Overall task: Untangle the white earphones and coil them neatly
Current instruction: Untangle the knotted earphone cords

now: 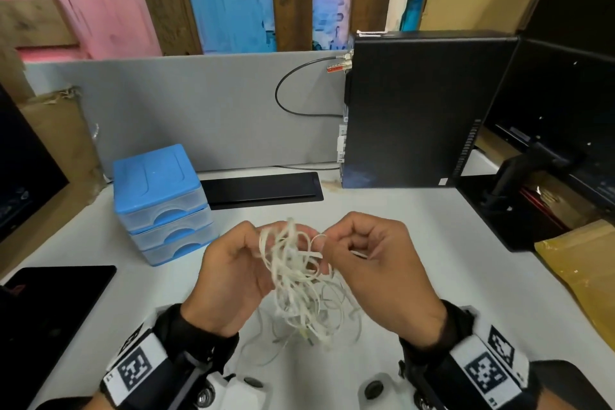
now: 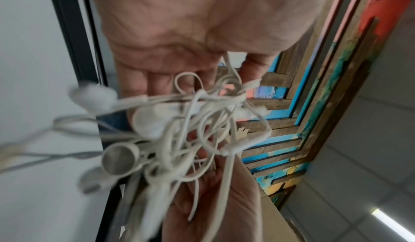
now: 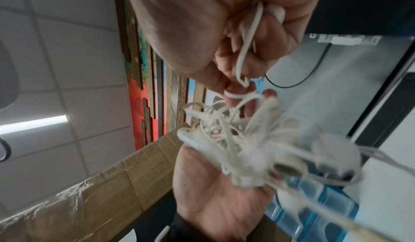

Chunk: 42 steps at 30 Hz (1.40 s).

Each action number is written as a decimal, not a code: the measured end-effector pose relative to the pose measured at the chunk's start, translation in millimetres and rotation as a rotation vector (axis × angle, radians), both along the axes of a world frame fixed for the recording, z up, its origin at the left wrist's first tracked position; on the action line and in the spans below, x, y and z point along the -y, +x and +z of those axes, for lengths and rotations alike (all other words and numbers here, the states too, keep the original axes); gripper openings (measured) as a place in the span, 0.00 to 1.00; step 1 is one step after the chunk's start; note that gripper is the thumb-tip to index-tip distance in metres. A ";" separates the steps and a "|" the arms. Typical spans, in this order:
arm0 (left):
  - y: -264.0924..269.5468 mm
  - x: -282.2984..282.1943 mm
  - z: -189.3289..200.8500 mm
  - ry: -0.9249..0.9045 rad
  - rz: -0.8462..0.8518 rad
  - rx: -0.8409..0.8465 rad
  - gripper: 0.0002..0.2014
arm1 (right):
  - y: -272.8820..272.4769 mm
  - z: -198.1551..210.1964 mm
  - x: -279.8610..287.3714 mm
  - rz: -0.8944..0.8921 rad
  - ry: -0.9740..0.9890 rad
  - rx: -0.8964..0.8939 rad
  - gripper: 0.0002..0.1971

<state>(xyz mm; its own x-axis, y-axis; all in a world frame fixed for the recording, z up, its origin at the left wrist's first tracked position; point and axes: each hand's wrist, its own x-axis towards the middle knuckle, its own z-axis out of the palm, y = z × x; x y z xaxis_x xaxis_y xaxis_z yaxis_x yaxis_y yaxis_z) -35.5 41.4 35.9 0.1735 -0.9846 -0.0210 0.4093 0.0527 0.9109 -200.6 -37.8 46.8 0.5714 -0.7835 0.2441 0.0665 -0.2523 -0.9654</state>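
We see the white earphones (image 1: 299,276) as a dense tangle of cord held in the air between both hands, above the white bench (image 1: 416,243), with loose loops hanging down toward the person's wrists. In the left wrist view the knot (image 2: 191,130) shows at least 2 round earbuds among the crossing strands; the right wrist view shows the same clump (image 3: 247,148), partly blurred.

The left hand (image 1: 233,273) has its grip around the left side of the tangle: cords run across its palm and between its fingers (image 2: 157,79), and the thumb presses on the bundle. The right hand (image 1: 376,263) has its grip closed on the cord, with thumb and forefinger pinching a strand at the top of the knot and the other fingers (image 3: 269,33) curled over a loop and a small white piece in the palm. The 2 hands sit just beside each other, joined by the cord.

Farther out, a blue drawer unit (image 1: 159,203) with 3 drawers stands on the bench to the left of the hands. A flat black device (image 1: 263,190) lies behind them, a black computer case (image 1: 426,110) stands upright to the right, and a grey partition (image 1: 199,110) runs along the back.
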 end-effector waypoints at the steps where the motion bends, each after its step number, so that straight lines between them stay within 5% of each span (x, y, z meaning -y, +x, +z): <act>1: 1.1 -1.0 0.2 -0.022 -0.061 -0.021 0.31 | -0.9 1.9 1.7 -0.025 -0.006 0.013 0.08; 4: 5.8 -1.6 1.5 -0.041 -0.153 0.014 0.39 | -5.1 8.7 9.3 -0.071 0.010 0.059 0.06; 9: -6.0 3.7 1.9 0.064 0.019 0.434 0.54 | -9.4 12.1 13.6 -0.105 -0.056 0.084 0.06; 13: -28.7 -3.9 -5.2 0.052 0.036 0.569 0.44 | -8.5 10.2 10.6 -0.072 -0.119 0.056 0.05; 17: -36.3 2.9 -11.1 0.024 0.151 0.592 0.14 | -8.7 9.2 11.1 0.001 -0.121 0.009 0.04; 26: -2.4 3.4 -2.6 0.022 0.144 0.481 0.14 | -21.1 8.8 34.9 -0.236 -0.364 -0.352 0.05; 31: 2.2 2.0 3.8 0.006 0.202 0.507 0.16 | -19.1 12.8 31.1 0.033 -0.119 -0.086 0.07; 42: -6.6 -8.1 17.9 -0.051 0.229 0.607 0.20 | -14.5 8.3 12.6 0.103 -0.264 -0.108 0.05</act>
